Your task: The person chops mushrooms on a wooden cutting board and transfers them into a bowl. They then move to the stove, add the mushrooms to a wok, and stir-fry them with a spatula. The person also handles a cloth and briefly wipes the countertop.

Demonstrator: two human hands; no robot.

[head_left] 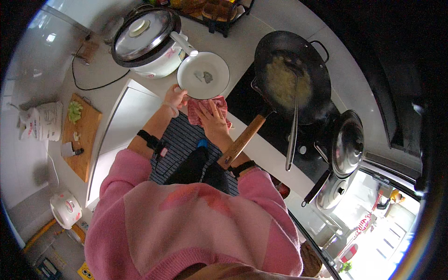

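My left hand (174, 98) is closed on the lower left rim of a shallow white plate (215, 70) with a dark edge and a grey leaf-like motif in its middle. The plate looks tilted up, its face toward me. Just below it, my right hand (215, 125) lies with fingers spread on a red patterned cloth (196, 116). This cloth is bunched under the plate's lower edge. Whether my right thumb is behind the cloth is hidden. The wok's wooden handle (243, 141) passes over my right wrist.
Right of the plate, a black wok (267, 51) holds yellowish, oily contents and a long metal utensil (293, 135) on the dark stove. Metal-lidded pans (346, 142) stand beyond. Behind left is a white electric pot (161, 65); farther left, a cutting board (85, 121) with greens.
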